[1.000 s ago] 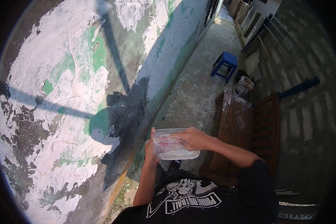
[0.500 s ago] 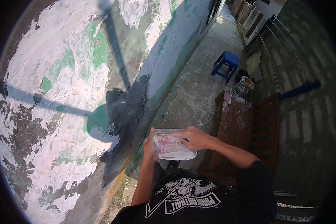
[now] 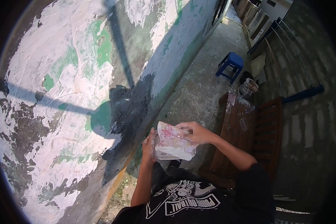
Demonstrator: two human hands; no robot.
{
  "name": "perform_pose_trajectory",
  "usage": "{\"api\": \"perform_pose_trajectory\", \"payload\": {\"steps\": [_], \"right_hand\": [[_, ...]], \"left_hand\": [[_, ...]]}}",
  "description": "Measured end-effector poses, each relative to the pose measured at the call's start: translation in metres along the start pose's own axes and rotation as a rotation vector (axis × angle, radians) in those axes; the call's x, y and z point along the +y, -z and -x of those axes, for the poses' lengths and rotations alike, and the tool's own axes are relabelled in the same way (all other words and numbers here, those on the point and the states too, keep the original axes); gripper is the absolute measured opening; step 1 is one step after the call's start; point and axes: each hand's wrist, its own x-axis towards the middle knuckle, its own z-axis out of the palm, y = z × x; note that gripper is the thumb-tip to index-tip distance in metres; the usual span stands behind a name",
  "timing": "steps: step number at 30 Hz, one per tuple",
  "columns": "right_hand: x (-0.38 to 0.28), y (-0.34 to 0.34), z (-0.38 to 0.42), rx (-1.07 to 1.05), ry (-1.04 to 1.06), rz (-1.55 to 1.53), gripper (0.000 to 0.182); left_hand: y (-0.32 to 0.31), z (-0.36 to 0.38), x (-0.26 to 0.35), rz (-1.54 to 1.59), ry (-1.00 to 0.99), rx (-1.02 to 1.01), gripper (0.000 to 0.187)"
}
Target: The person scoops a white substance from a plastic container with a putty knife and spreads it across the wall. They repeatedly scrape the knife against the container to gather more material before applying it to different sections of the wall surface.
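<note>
A clear plastic tub (image 3: pixel 168 155) with white paste in it is in front of my body. My left hand (image 3: pixel 149 146) is closed on its left side. My right hand (image 3: pixel 195 133) grips a flexible sheet (image 3: pixel 171 135) with pink and white stains, its upper left edge lifted and tilted over the tub. The sheet covers much of the tub's opening, so most of its inside is hidden. Left of my hands stands the wall (image 3: pixel 74 74), with patchy white coating over green and grey areas.
A blue stool (image 3: pixel 233 59) stands on the concrete floor (image 3: pixel 198 74). A white-smeared bucket (image 3: pixel 246 87) is beside the end of a brown wooden bench (image 3: pixel 237 130). Blue-ended metal rods (image 3: pixel 302 94) are at the right wall.
The stained sheet, earlier lying flat in the tub, is now raised and tilted in my right hand. The view has shifted slightly.
</note>
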Motion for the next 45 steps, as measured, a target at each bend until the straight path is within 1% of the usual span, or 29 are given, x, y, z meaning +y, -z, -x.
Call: {"api": "perform_pose_trajectory", "payload": {"steps": [1, 3, 4, 6, 7, 9, 11, 13, 14, 16, 17, 19, 20, 22, 23, 25, 26, 28, 29, 31, 32, 33, 35, 37, 38, 40, 41, 43, 45], "right_hand": [[0.003, 0.0, -0.001, -0.003, 0.006, -0.005, 0.036], [0.013, -0.001, -0.004, 0.102, 0.065, -0.437, 0.035], [0.017, -0.002, -0.006, 0.11, 0.077, -0.452, 0.035], [0.026, -0.009, -0.009, 0.31, 0.083, -0.735, 0.034], [0.032, -0.013, -0.012, 0.327, 0.092, -0.756, 0.034], [0.043, -0.024, -0.018, 0.452, 0.139, -1.004, 0.035], [0.061, -0.037, -0.028, 0.509, 0.193, -1.089, 0.036], [0.081, -0.052, -0.042, 0.628, 0.296, -1.188, 0.035], [0.086, -0.059, -0.05, 0.655, 0.314, -1.204, 0.035], [0.1, -0.075, -0.062, 0.791, 0.343, -1.275, 0.036], [0.11, -0.083, -0.072, 0.809, 0.357, -1.289, 0.036], [0.137, -0.101, -0.094, 0.963, 0.352, -1.292, 0.043], [0.15, -0.113, -0.102, 0.975, 0.352, -1.308, 0.043], [0.177, -0.13, -0.127, 1.142, 0.271, -1.248, 0.044], [0.196, -0.138, -0.142, 1.162, 0.286, -1.269, 0.044], [0.24, -0.158, -0.172, 1.349, 0.187, -0.929, 0.045], [0.261, -0.17, -0.187, 1.374, 0.182, -0.957, 0.045], [0.292, -0.18, -0.218, 1.47, 0.091, -0.747, 0.039], [0.305, -0.185, -0.232, 1.488, 0.087, -0.766, 0.039], [0.32, -0.194, -0.257, 1.381, 0.034, -0.771, 0.032], [0.329, -0.197, -0.274, 1.399, 0.035, -0.719, 0.028], [0.337, -0.2, -0.289, 1.403, 0.022, -0.749, 0.028], [0.347, -0.2, -0.318, 1.312, -0.089, -0.58, 0.032], [0.341, -0.193, -0.334, 1.374, 0.099, -0.46, 0.038], [0.342, -0.192, -0.349, 1.373, 0.087, -0.486, 0.038], [0.348, -0.195, -0.378, 1.49, 0.266, -0.289, 0.047], [0.351, -0.199, -0.387, 1.494, 0.251, -0.312, 0.047], [0.357, -0.205, -0.402, 1.537, 0.294, -0.008, 0.055], [0.356, -0.215, -0.409, 1.526, 0.284, -0.016, 0.056]], "left_hand": [[0.001, 0.002, 0.005, 0.013, -0.021, -0.024, 0.045], [0.014, -0.002, 0.004, 0.011, -0.026, -0.035, 0.046], [0.023, -0.004, 0.005, 0.013, -0.025, -0.053, 0.048], [0.039, -0.009, 0.01, -0.023, -0.01, -0.052, 0.048], [0.046, -0.011, 0.013, -0.031, 0.004, -0.05, 0.048], [0.062, -0.016, 0.018, -0.091, -0.006, -0.047, 0.046], [0.088, -0.026, 0.021, -0.142, 0.022, -0.063, 0.045], [0.105, -0.031, 0.03, -0.244, 0.038, -0.06, 0.045], [0.117, -0.037, 0.033, -0.263, 0.066, -0.072, 0.045], [0.137, -0.04, 0.036, -0.296, 0.102, -0.084, 0.045], [0.147, -0.044, 0.036, -0.311, 0.108, -0.095, 0.045], [0.157, -0.053, 0.039, -0.344, 0.121, -0.111, 0.046], [0.159, -0.051, 0.041, -0.352, 0.158, -0.079, 0.048], [0.174, -0.065, 0.03, -0.391, 0.183, -0.055, 0.054], [0.179, -0.072, 0.026, -0.421, 0.182, -0.067, 0.054], [0.187, -0.084, 0.011, -0.379, 0.151, -0.047, 0.056], [0.198, -0.094, 0.001, -0.344, 0.191, -0.021, 0.059], [0.198, -0.106, -0.013, -0.343, 0.181, -0.02, 0.059], [0.198, -0.111, -0.02, -0.309, 0.167, -0.007, 0.06], [0.204, -0.123, -0.042, -0.32, 0.145, 0.02, 0.06], [0.208, -0.128, -0.05, -0.316, 0.117, 0.049, 0.059], [0.212, -0.132, -0.057, -0.312, 0.087, 0.08, 0.059], [0.219, -0.138, -0.068, -0.291, 0.075, 0.122, 0.06], [0.226, -0.141, -0.077, -0.263, 0.059, 0.166, 0.062], [0.23, -0.141, -0.079, -0.292, 0.044, 0.173, 0.059], [0.234, -0.14, -0.082, -0.338, 0.032, 0.19, 0.057], [0.234, -0.139, -0.082, -0.346, 0.026, 0.197, 0.057], [0.235, -0.14, -0.083, -0.367, 0.025, 0.207, 0.057], [0.236, -0.141, -0.085, -0.388, -0.023, 0.298, 0.058]]}}
